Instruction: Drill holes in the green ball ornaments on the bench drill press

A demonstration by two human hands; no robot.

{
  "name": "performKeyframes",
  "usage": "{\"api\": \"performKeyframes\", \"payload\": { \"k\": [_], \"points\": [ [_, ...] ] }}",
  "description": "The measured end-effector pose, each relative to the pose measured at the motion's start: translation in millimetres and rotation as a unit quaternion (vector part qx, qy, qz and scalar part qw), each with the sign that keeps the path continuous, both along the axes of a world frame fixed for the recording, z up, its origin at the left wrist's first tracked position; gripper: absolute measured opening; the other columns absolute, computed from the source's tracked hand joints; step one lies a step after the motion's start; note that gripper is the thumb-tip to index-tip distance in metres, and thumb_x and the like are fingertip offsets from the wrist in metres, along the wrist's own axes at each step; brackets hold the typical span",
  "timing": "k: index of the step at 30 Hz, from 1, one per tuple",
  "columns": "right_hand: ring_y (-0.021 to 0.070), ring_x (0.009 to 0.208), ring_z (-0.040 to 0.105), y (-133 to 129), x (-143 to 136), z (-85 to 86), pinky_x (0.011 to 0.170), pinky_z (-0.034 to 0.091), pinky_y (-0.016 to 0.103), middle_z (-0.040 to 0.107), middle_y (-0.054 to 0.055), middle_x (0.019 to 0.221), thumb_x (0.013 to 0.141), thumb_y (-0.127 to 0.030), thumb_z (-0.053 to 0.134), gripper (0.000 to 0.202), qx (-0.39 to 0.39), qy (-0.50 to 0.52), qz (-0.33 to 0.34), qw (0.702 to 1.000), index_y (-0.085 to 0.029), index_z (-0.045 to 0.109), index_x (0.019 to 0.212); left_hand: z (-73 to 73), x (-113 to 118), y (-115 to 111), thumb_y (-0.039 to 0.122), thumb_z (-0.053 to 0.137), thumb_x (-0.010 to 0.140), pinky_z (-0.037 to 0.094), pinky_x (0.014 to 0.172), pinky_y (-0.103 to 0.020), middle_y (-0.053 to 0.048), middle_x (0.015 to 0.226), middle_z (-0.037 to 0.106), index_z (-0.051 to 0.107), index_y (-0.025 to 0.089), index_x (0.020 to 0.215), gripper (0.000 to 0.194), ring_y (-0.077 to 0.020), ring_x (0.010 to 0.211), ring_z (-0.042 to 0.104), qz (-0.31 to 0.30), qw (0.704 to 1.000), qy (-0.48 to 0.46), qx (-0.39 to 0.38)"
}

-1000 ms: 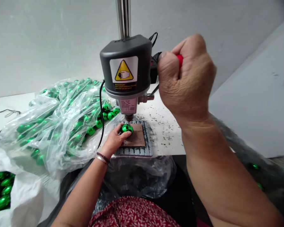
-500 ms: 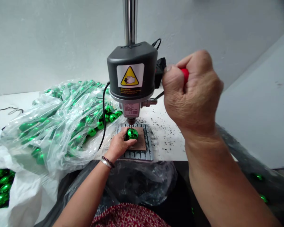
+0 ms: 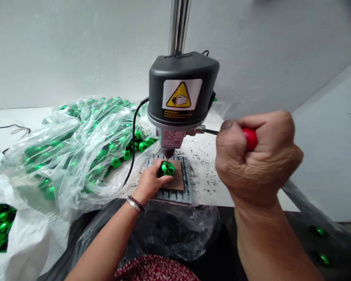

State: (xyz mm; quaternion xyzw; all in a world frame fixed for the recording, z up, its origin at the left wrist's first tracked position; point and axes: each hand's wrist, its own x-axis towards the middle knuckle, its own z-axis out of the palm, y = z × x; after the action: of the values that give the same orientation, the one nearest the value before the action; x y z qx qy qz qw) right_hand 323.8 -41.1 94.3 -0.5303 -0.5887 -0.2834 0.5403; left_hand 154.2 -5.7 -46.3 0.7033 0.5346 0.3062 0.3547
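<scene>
Green and shiny in the head view, the ball [image 3: 167, 168] sits on a brown board [image 3: 178, 182], which lies on the grey base [image 3: 188, 187] under the drill [image 3: 183, 66]. The right hand [image 3: 260, 156] is now lower than a moment ago, and it brings the red knob [image 3: 249, 139] of the lever [image 3: 210, 132] down with it. The chuck [image 3: 169, 153] is also closer to the ball, so I judge that the bit [image 3: 168, 160] is at its top or already in it; how deep, I cannot tell.

The left hand [image 3: 149, 181] keeps a narrow grip: thumb and fingers press the ball from its left and near side. The right hand is closed firmly around the knob.

On the left of the table [image 3: 203, 195], a big see-through bag [image 3: 73, 144] contains many more green balls, some showing near its right edge. In the lower left corner, a white sack [image 3: 29, 238] is open and has similar balls inside. Plastic film [image 3: 181, 230] spreads below the near table edge; I cannot tell if it holds something. Dark specks lie around the base, mostly on its right.
</scene>
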Motion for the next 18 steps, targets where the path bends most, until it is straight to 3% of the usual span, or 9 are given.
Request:
{"api": "performKeyframes", "payload": {
  "k": [10, 18],
  "points": [
    [0.0077, 0.057, 0.044, -6.6, -1.3, -25.4, 0.055, 0.035, 0.023, 0.05, -0.003, 0.067, 0.087, -0.023, 0.051, 0.008, 0.019, -0.011, -0.031, 0.999, -0.022, 0.045, 0.083, -2.6, -0.6, -1.0, 0.029, 0.074, 0.072, 0.046, 0.096, -0.036, -0.005, 0.118, 0.069, 0.06, 0.025, 0.126, 0.055, -0.0248, 0.106, 0.063, 0.004, 1.0, -0.019, -0.004],
    [0.0081, 0.062, 0.049, -7.2, -2.1, -44.3, 0.058, 0.039, 0.023, 0.051, -0.002, 0.069, 0.083, -0.017, 0.052, 0.007, 0.053, -0.003, 0.029, 0.998, -0.021, 0.046, 0.082, -5.7, -1.0, -0.8, 0.03, 0.074, 0.072, 0.047, 0.093, -0.035, -0.003, 0.112, 0.07, 0.061, 0.025, 0.122, 0.053, -0.0235, 0.1, 0.064, -0.001, 1.0, -0.03, 0.0]
  ]
}}
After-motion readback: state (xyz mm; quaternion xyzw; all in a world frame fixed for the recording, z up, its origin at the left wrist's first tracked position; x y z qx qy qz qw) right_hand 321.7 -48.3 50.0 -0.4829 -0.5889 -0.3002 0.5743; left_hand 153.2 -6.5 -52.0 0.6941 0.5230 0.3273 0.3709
